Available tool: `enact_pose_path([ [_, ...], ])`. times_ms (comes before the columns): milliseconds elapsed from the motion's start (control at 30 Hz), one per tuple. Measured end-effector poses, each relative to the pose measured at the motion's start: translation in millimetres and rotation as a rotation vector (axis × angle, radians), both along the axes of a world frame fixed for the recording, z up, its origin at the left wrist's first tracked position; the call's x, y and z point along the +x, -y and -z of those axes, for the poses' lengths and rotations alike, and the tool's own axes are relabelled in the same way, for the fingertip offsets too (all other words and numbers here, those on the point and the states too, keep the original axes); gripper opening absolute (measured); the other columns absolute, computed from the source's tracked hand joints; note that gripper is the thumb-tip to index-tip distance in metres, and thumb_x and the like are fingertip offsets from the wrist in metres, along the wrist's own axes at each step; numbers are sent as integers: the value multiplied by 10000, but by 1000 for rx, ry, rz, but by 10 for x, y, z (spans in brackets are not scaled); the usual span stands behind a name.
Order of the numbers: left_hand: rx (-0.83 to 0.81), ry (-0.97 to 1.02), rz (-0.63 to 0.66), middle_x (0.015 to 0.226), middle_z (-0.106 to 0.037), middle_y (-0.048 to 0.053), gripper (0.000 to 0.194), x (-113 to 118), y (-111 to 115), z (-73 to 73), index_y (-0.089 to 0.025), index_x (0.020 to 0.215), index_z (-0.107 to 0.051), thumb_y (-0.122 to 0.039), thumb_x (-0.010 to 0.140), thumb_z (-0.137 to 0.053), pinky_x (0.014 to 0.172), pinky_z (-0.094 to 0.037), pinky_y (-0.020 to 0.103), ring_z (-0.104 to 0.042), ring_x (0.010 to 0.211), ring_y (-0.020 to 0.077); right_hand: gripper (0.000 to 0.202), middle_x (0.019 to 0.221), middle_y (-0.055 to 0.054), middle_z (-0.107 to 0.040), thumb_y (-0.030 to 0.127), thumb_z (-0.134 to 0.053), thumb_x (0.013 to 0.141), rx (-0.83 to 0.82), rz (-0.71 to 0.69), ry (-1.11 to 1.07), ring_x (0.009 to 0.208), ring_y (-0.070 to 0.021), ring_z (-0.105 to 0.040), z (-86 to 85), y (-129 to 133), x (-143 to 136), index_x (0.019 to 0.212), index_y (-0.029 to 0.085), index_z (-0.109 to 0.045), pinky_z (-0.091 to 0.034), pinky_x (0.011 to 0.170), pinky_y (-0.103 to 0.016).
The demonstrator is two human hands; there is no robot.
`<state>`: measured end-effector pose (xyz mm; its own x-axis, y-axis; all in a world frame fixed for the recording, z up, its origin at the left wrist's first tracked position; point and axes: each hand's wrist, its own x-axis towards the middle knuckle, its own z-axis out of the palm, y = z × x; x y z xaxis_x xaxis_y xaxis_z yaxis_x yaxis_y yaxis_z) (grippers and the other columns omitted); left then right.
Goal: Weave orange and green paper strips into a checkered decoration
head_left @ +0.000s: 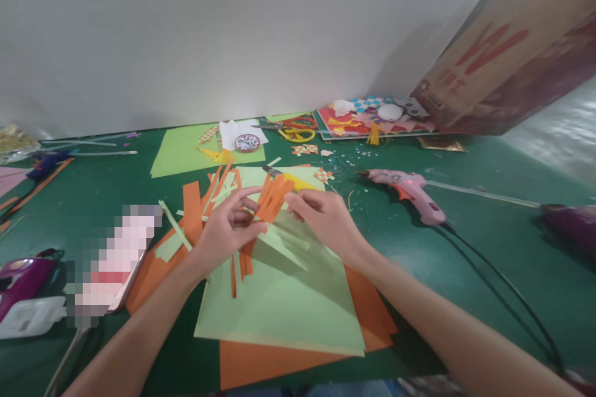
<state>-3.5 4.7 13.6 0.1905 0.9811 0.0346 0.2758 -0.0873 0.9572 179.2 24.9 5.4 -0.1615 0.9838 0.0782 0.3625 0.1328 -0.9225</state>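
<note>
We see the orange strips (274,197) in the middle of the frame, raised over a pale green sheet (279,310) that lies on top of orange paper (274,365). Our left hand (235,217) grasps them between thumb and fingers; our right hand (321,208) has its thumb and forefinger drawn together at their right edge, though we cannot tell whether it grips one. We judge the work to be partway along: plenty of strips look cut, and small checked pieces, one (305,149) at upper centre and another (323,175) just below and right of it, look already made up. The strips in our hands are not yet interlaced, as far as we can see, and more loose strips (214,189) lie scattered left of centre. A pink glue gun (412,189) rests on the green surface (488,248) at right. The held strips lean, their long axis running from lower left to upper right, with the upper ends pointing away from us, towards the wall (233,31).
</note>
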Motion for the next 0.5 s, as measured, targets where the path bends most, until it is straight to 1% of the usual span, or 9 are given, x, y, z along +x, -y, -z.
enact_pose_path([
  [100, 14, 17, 4, 809, -473, -32, 462, 4, 8, -9, -213, 1158, -523, -237, 722, -672, 544, -458, 176, -482, 533, 26, 430, 520, 17, -511, 498, -501, 787, -41, -137, 38, 482, -72, -353, 10, 14, -29, 522, 163, -551, -282, 485, -242],
  [167, 10, 29, 16, 805, -472, -32, 463, 9, 12, -1, -216, 1161, -518, -258, 727, -673, 523, -460, 176, -489, 526, 30, 371, 553, 18, -532, 473, -548, 757, -55, -214, -4, 502, -72, -368, 23, 13, -50, 558, 162, -577, -298, 492, -234],
  [233, 0, 30, 18, 793, -464, -35, 481, 14, 16, 19, -215, 1165, -517, -278, 718, -686, 501, -458, 176, -485, 516, 33, 278, 606, 11, -579, 423, -603, 717, -79, -251, -66, 541, -80, -418, 31, 12, -69, 619, 162, -615, -335, 520, -229],
  [333, -16, 5, 25, 793, -468, -35, 507, 13, 22, 61, -222, 1184, -518, -282, 713, -695, 516, -467, 187, -492, 522, 37, 215, 681, -14, -636, 370, -637, 679, -132, -238, -135, 599, -102, -491, 34, 20, -90, 686, 155, -649, -388, 572, -242],
  [433, -5, -24, 60, 789, -514, -26, 527, 5, 26, 81, -223, 1212, -507, -257, 719, -689, 575, -486, 213, -542, 576, 67, 228, 681, -25, -646, 374, -650, 670, -188, -186, -137, 596, -117, -516, 26, 36, -98, 699, 148, -657, -409, 571, -262],
  [500, 19, -40, 77, 764, -556, -20, 514, 4, 27, 68, -207, 1212, -506, -253, 730, -678, 625, -495, 231, -572, 621, 92, 231, 693, -29, -654, 379, -653, 675, -205, -176, -141, 601, -124, -531, 16, 46, -96, 707, 150, -662, -422, 577, -273],
])
